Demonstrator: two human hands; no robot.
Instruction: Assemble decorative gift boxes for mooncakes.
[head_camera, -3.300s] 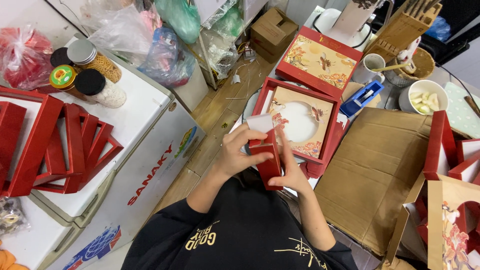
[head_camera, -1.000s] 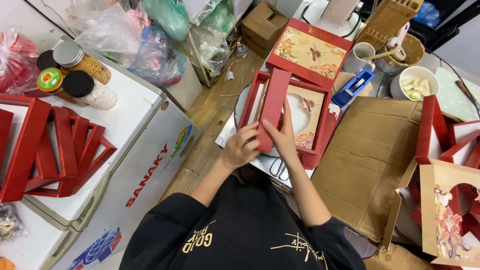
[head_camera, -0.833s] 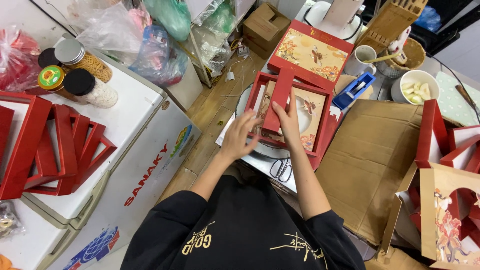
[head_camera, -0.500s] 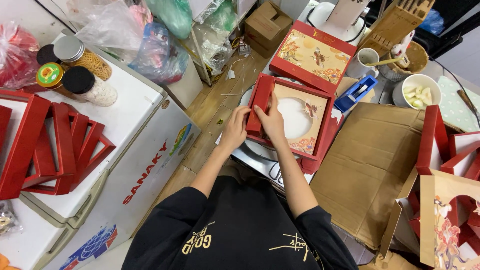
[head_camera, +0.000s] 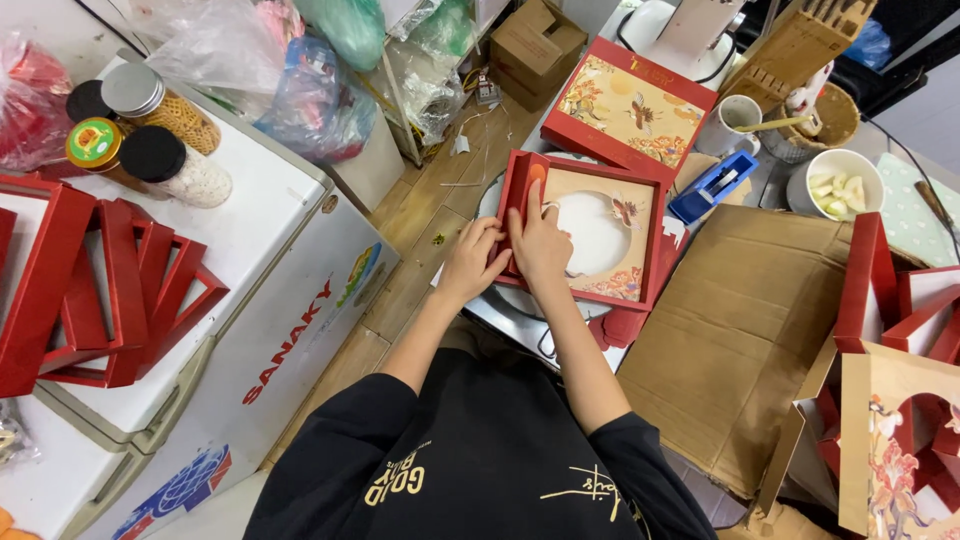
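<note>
A: Where are the person's hands?

B: Both sit just above the middle of the frame, on the left side of a red gift box (head_camera: 585, 235) with a cream floral insert and a round cut-out. The left hand (head_camera: 472, 262) grips the box's left wall, fingers curled over its edge. The right hand (head_camera: 540, 243) lies flat just beside it, fingers pressed onto the red strip and the insert's left edge.

A: So neither hand is spread wide?

B: No. The left is closed on the wall; the right is nearly flat, fingers close together, pressing rather than gripping.

A: What does the box lie on?

B: A cluttered worktop, partly over a pale round plate. Above it lies a red lid (head_camera: 628, 110) with a floral print; to its right, a blue tape dispenser (head_camera: 712, 186) and flattened brown cardboard (head_camera: 740, 330).

A: And at the left?

B: A white chest freezer (head_camera: 270, 250) carrying stacked red box frames (head_camera: 95, 285) and some jars (head_camera: 150, 130).
</note>
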